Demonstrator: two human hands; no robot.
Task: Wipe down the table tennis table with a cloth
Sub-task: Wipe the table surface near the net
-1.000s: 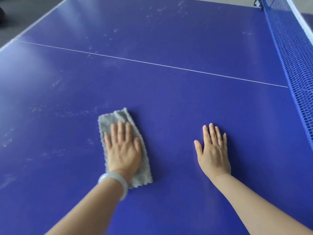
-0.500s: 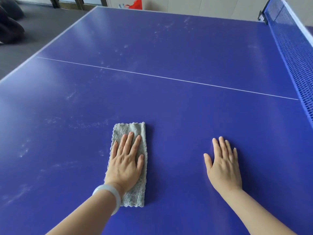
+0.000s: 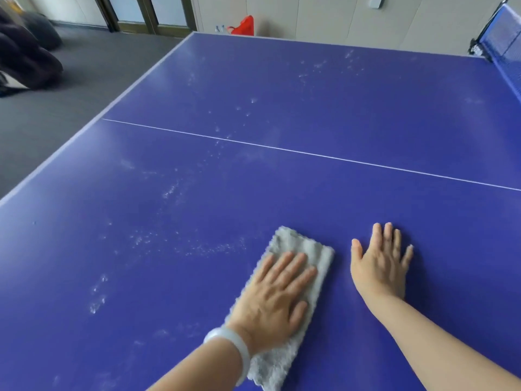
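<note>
The blue table tennis table (image 3: 310,97) fills the view, with a white centre line across it and pale dusty smears on its left and far parts. A folded grey cloth (image 3: 303,248) lies flat on the near part. My left hand (image 3: 275,301), with a pale bangle on the wrist, presses palm-down on the cloth with fingers spread. My right hand (image 3: 379,266) rests flat on the bare table just right of the cloth, fingers apart, holding nothing.
The blue net (image 3: 504,49) with its clamp stands at the far right. The table's left edge drops to grey carpet (image 3: 56,114). A dark bundle (image 3: 25,60) lies on the floor at the far left; a red bag (image 3: 244,26) sits by the back wall.
My left hand has slid the cloth to the right, close to my right hand. The camera has tilted up and turned left, showing more floor and wall.
</note>
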